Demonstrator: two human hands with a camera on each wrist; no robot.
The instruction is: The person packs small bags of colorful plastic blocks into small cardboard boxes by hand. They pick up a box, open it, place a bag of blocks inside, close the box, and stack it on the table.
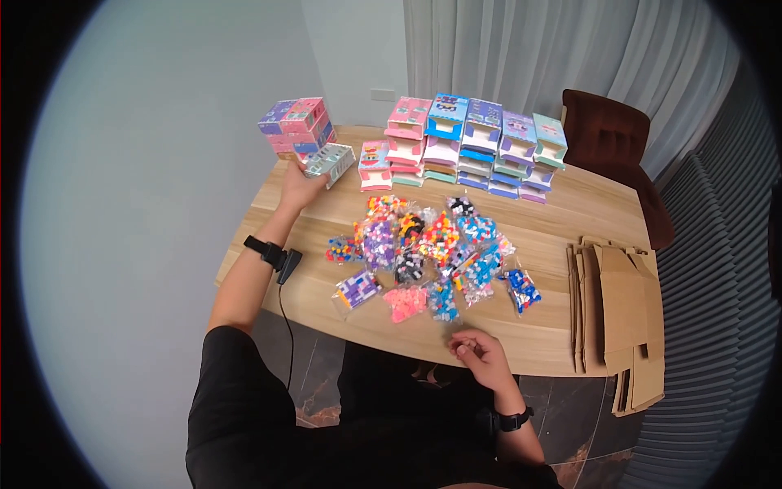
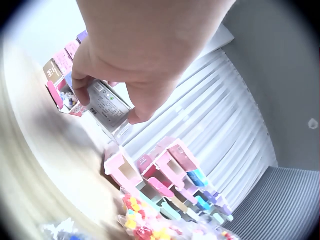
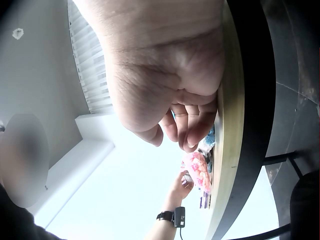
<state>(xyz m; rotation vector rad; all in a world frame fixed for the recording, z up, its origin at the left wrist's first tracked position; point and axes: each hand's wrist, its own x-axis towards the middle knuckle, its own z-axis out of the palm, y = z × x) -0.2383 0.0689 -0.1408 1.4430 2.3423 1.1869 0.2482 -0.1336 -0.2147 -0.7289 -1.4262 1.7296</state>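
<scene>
My left hand (image 1: 303, 186) grips a pale green box (image 1: 330, 164) beside the stack of pink and purple boxes (image 1: 303, 118) at the table's back left. In the left wrist view the left hand (image 2: 132, 65) pinches that box (image 2: 107, 106) between thumb and fingers, its printed side showing. My right hand (image 1: 482, 359) rests at the table's front edge, fingers loosely curled and holding nothing. The right wrist view shows the right hand (image 3: 172, 90) with bent, relaxed fingers near the table edge.
Open boxes (image 1: 410, 110) stand stacked at the back. Bags of colourful pieces (image 1: 440, 236) lie heaped mid-table. Flattened cardboard (image 1: 631, 310) lies at the right edge. A brown chair (image 1: 607, 130) stands behind the table, and a cable (image 1: 287, 326) hangs at the left.
</scene>
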